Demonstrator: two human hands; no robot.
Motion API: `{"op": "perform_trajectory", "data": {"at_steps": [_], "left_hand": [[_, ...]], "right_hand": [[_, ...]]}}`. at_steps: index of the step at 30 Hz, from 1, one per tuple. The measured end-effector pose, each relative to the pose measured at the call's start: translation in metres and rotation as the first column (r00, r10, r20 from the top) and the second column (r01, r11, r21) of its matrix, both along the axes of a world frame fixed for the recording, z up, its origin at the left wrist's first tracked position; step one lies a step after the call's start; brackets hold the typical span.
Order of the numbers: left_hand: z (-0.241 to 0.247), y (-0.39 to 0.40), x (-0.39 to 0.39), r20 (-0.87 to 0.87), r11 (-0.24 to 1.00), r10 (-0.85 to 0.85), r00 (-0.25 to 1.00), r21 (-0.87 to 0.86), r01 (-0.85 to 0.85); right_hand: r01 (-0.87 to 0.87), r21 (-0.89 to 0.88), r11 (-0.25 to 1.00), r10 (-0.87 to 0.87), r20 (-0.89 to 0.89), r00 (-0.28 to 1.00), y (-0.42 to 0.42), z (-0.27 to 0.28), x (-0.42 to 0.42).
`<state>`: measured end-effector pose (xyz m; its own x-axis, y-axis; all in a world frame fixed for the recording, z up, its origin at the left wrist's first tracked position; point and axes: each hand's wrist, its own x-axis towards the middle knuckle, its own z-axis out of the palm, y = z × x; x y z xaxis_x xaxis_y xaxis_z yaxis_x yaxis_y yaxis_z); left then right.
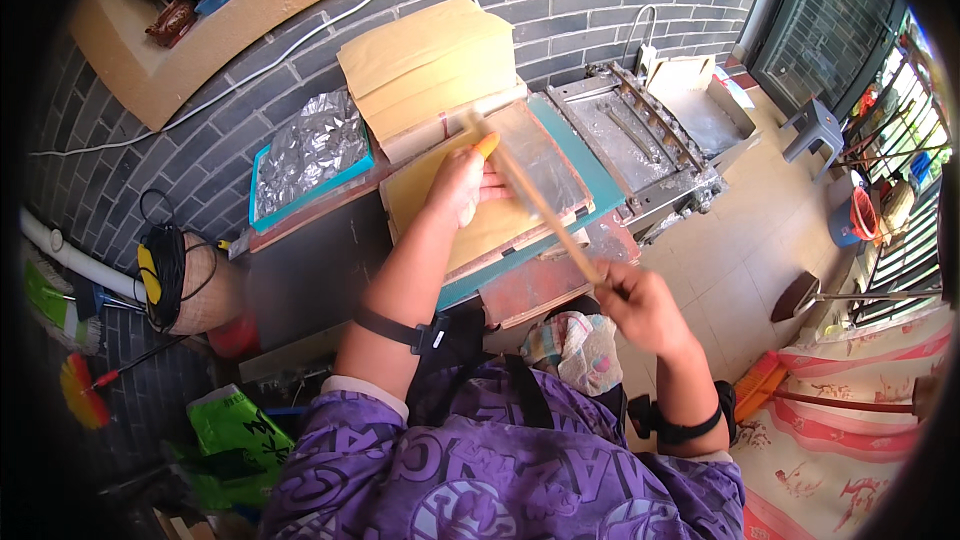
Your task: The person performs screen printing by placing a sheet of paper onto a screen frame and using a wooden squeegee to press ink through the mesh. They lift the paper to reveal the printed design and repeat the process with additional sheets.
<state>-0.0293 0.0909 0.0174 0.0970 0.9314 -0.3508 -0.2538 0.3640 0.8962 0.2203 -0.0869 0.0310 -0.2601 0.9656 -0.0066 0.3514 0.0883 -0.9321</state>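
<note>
My right hand (641, 304) grips the near end of a long thin wooden stick (559, 229). The stick slants up and left, and its far end is blurred. Over a yellow paper sheet (420, 191) is my left hand (461, 180), thumb raised beside the stick, other fingers stretched out. A yellow finger cot (486, 145) covers the thumb tip. Whether the thumb touches the stick is unclear. To the right of the paper lies a shiny flat panel (551, 154) with a reddish edge, on a teal board (611, 184).
Behind stands a stack of brown paper (431, 64). A blue tray (259, 223) of crumpled silver foil (311, 146) is at left. A metal frame device (637, 135) with rods stands right, beside an open box (739, 124). A patterned cloth (577, 349) hangs near my lap.
</note>
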Motion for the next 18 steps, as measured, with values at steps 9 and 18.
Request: {"op": "perform_trajectory", "data": {"at_steps": [9, 18], "left_hand": [[-0.033, 0.001, -0.052, 0.177, 0.983, 0.113, 0.978, 0.123, -0.136], [-0.009, -0.037, -0.16, 0.358, 0.975, 0.066, 0.932, 0.176, -0.137]], "right_hand": [[-0.174, -0.166, 0.971, 0.155, -0.118, 0.981, -0.044, 0.015, 0.041], [0.004, -0.296, 0.955, -0.047, -0.139, 0.989, -0.048, 0.017, 0.056]]}}
